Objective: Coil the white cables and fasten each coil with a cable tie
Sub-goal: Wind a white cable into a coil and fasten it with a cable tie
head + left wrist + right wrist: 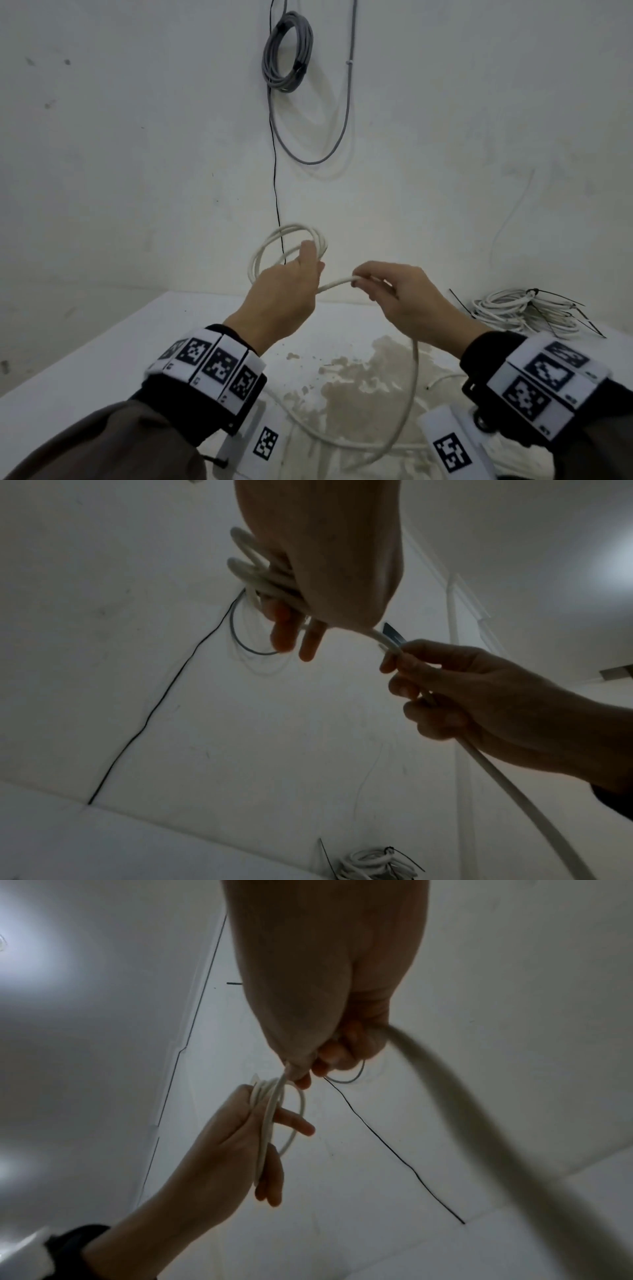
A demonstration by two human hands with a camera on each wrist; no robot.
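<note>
White cable (404, 404) — the loose length trails from the stained table (102, 359) near my wrists, rises in a curve and runs into my right hand (407, 301), whose fingers are curled round it, pinching it at the tips. From there a short span crosses to my left hand (284, 301), held just beside the right above the table. My left hand grips the coil (274, 246) — several loops gathered in the palm under the thumb, two fingers sticking out straight in the wrist views. Farther right on the table lies a finished bundle (507, 308) with black cable ties (561, 301) sticking out. Beyond, on the wall, hangs a grey cable coil (287, 51); a thin black wire (275, 171) drops beside it.
</note>
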